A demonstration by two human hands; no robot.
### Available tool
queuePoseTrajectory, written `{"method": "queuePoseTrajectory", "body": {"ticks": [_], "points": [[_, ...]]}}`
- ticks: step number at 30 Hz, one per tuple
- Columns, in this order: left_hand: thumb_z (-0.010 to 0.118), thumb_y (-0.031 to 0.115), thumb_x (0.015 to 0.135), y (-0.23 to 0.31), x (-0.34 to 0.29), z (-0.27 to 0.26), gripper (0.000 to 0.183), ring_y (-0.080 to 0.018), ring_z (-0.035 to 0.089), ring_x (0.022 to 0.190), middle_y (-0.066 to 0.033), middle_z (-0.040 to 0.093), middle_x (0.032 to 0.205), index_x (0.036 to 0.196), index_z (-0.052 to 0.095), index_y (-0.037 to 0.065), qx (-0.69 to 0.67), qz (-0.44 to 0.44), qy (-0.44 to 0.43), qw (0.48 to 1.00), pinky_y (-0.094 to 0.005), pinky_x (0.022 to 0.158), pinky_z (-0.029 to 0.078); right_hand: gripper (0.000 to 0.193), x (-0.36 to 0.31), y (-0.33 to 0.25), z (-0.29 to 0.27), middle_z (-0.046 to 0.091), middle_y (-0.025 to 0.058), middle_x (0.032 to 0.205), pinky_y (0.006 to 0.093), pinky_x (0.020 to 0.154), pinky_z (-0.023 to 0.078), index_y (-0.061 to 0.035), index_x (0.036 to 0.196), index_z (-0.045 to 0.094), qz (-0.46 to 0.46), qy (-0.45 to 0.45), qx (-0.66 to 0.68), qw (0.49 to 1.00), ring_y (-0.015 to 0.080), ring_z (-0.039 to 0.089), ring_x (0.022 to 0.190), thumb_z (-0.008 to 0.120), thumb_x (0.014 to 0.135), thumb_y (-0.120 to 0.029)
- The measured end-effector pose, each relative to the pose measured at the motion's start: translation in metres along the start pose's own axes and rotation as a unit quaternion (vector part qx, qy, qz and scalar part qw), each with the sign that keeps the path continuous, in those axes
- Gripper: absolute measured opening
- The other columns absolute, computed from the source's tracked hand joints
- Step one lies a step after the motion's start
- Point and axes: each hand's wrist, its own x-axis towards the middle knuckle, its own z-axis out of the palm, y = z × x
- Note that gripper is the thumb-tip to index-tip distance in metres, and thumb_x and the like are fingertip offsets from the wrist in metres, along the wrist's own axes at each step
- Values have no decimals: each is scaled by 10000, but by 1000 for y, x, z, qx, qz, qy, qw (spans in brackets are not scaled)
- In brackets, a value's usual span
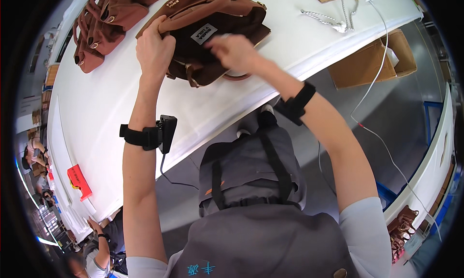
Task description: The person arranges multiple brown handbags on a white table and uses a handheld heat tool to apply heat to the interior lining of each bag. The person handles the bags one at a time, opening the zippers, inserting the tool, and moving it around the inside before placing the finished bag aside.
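A brown handbag (203, 18) lies on the white table in front of me, its zipped mouth spread open on a dark lining. A pale label (203, 34) shows on that lining. My left hand (154, 51) is closed on the bag's left side, by the rim and a handle. Over the open mouth, close to the label, is my right hand (235, 53). Its fingers look bent but are blurred by motion, and whether they hold anything does not show.
Several reddish-brown handbags (108, 24) stand at the table's far left. A braided cord (333, 21) and white cable lie at the far right of the white table (290, 48). An open cardboard box (372, 60) sits on the floor. Other people (96, 249) are at the left.
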Motion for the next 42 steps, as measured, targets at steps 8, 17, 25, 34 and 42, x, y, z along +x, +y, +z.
{"method": "queuePoseTrajectory", "body": {"ticks": [8,17,25,34,42], "points": [[508,84,736,26,3,-2,425,-398,622,896,-193,668,931,1140,637,121,29,-67,5,997,-459,810,482,373,70,49,-92,630,220,1063,422,906,467,-92,1124,649,78,43,-173,981,378,595,998,437,817,-100],[503,52,729,41,4,-5,418,-375,606,975,-193,659,1007,1119,648,94,29,-141,-6,990,-415,860,465,268,52,68,-64,603,87,1088,400,713,482,-122,1027,676,-1,-41,-418,908,271,575,982,462,872,-168],[489,27,706,41,2,2,456,-401,612,891,-206,658,936,1135,631,91,60,-98,0,993,-450,806,481,286,35,85,-48,641,102,959,432,804,393,-75,1041,644,-174,70,-392,901,259,561,948,485,816,-151],[497,-2,721,45,-12,6,440,-405,610,865,-215,648,914,1140,609,70,23,-73,-8,997,-450,776,480,525,-8,3,-3,419,161,1401,490,1075,248,-61,1381,376,-210,-211,-232,926,341,366,1300,462,898,-247],[544,45,777,45,-20,5,368,-394,615,839,-208,646,893,1139,603,73,12,-66,-16,998,-442,738,487,490,-2,20,-16,406,155,1405,500,1089,214,-73,1348,431,-120,-124,-275,946,340,354,1300,473,901,-268]]}}
